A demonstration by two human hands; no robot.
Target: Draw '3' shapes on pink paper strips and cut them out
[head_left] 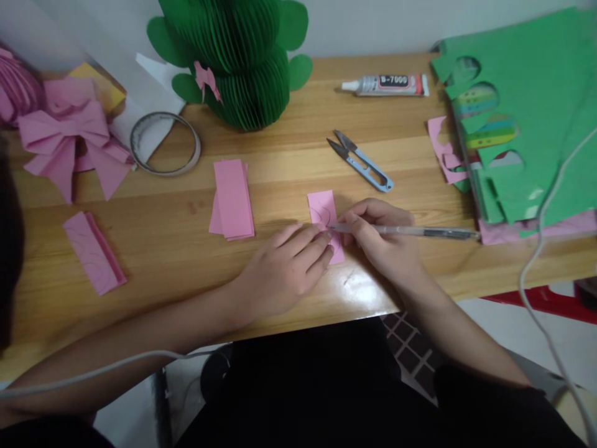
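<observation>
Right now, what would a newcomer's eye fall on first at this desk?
The big green honeycomb-paper cactus at the back of the table stands out most. In front, the left hand pins a small pink paper slip while the right hand holds a pen to it. A pink paper bow lies far left.

I see a glossy varnished wooden worktop (pixel 280 155), a matt pink paper slip (pixel 324 214), a clear plastic pen (pixel 410 231), metal-bladed thread snips (pixel 360 160) and a ribbed green paper cactus (pixel 242 62).

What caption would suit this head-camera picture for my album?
Left hand steadies a small pink paper on a wooden table while the right hand draws on it with a pen.
</observation>
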